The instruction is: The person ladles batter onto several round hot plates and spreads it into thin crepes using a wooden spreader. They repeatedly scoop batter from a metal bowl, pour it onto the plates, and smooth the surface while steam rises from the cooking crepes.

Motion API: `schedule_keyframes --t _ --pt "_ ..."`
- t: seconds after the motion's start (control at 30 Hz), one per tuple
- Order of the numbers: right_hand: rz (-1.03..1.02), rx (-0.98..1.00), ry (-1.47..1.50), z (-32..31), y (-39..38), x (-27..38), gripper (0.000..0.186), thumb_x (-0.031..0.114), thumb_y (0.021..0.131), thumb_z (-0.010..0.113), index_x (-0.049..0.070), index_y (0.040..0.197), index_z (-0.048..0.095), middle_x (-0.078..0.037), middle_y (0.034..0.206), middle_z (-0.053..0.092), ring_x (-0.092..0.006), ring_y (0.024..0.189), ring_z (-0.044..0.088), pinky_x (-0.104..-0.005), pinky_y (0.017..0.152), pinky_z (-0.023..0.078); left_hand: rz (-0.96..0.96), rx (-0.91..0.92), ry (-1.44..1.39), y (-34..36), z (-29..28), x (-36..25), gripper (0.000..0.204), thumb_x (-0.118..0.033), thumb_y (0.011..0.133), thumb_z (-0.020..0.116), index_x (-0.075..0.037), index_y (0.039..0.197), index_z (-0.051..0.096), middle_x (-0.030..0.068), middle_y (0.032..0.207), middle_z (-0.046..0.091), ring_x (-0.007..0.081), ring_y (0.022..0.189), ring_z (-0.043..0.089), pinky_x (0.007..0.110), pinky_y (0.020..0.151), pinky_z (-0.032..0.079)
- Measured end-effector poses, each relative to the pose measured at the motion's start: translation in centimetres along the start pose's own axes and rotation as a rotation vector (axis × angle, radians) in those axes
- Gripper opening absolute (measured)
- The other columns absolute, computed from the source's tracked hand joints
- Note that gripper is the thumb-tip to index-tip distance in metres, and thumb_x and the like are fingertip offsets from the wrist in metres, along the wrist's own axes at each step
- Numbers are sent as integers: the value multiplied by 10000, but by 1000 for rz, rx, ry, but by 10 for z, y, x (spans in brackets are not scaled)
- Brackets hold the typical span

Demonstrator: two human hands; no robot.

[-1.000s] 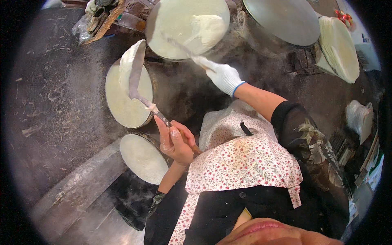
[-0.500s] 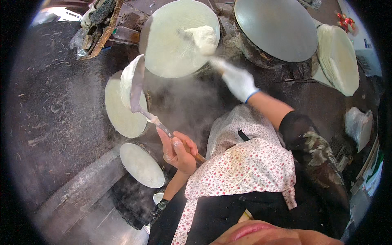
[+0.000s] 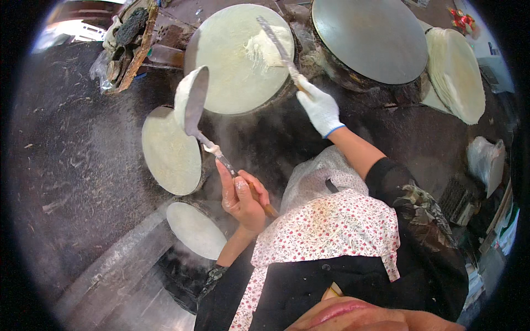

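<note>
Bare, with batter on the thumb, my left hand (image 3: 244, 205) is closed round the wooden handle of a metal ladle (image 3: 196, 102). White batter coats the ladle's outer side, tilted over the griddles at left. In a white glove, my right hand (image 3: 319, 110) grips the handle of a long narrow spatula (image 3: 274, 41), its blade apparently edge-up. The blade is over a thin round of pale batter (image 3: 232, 66) on the far middle griddle; whether they touch I cannot tell. Beside the blade, a thicker white smear of batter (image 3: 263, 48) lies on that round.
A bare grey griddle (image 3: 371, 38) stands at far right, with a stack of thin flatbreads (image 3: 457, 74) beside it. Two more griddles at left carry pale rounds (image 3: 172, 151) (image 3: 196, 230). Steam rises near my hands. A cluttered box (image 3: 132, 41) is far left.
The spatula, blurred under a lump of batter before, now shows its blade raised; the lump is now a flatter smear. The ladle has turned, showing more of its grey metal.
</note>
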State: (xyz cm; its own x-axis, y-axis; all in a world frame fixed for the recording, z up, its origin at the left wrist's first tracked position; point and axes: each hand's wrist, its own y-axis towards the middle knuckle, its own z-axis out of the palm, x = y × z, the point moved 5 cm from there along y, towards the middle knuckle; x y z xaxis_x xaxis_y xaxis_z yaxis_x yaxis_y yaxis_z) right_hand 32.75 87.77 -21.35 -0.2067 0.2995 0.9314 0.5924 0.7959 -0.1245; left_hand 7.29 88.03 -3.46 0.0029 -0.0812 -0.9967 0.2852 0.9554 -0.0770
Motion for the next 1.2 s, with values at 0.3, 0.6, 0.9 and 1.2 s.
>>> schedule_keyframes --t 0.3,0.6,0.9,1.2 --pt "4 -36 128 -6 94 22 407 302 1006 653 147 1378 709 -139 1371 717 -260 1271 683 -343 1095 502 -238 -96 26 28 -7 2 577 -192 1161 360 -148 1711 192 22 722 470 82 476 413 256 417 392" --pt "-185 73 58 -8 53 17 429 201 1019 692 83 1429 657 -149 1341 732 -222 1258 694 -315 1074 497 -389 -63 -343 144 0 39 587 -187 1145 418 -162 1701 234 17 761 484 79 538 416 250 453 394" --pt "13 17 -85 -19 45 -1 414 105 1032 665 50 1442 638 -55 1392 720 -183 1266 684 -299 1119 475 -663 -183 -576 98 10 57 530 -190 1147 414 -227 1663 299 8 806 453 51 548 389 201 455 379" --pt "42 432 70 5 6 62 433 194 1023 699 45 1427 653 -117 1312 751 -157 1170 702 -292 1031 512 -980 -151 -1732 76 22 10 138 -252 1161 382 -136 1189 451 2 751 449 72 487 392 223 440 401"
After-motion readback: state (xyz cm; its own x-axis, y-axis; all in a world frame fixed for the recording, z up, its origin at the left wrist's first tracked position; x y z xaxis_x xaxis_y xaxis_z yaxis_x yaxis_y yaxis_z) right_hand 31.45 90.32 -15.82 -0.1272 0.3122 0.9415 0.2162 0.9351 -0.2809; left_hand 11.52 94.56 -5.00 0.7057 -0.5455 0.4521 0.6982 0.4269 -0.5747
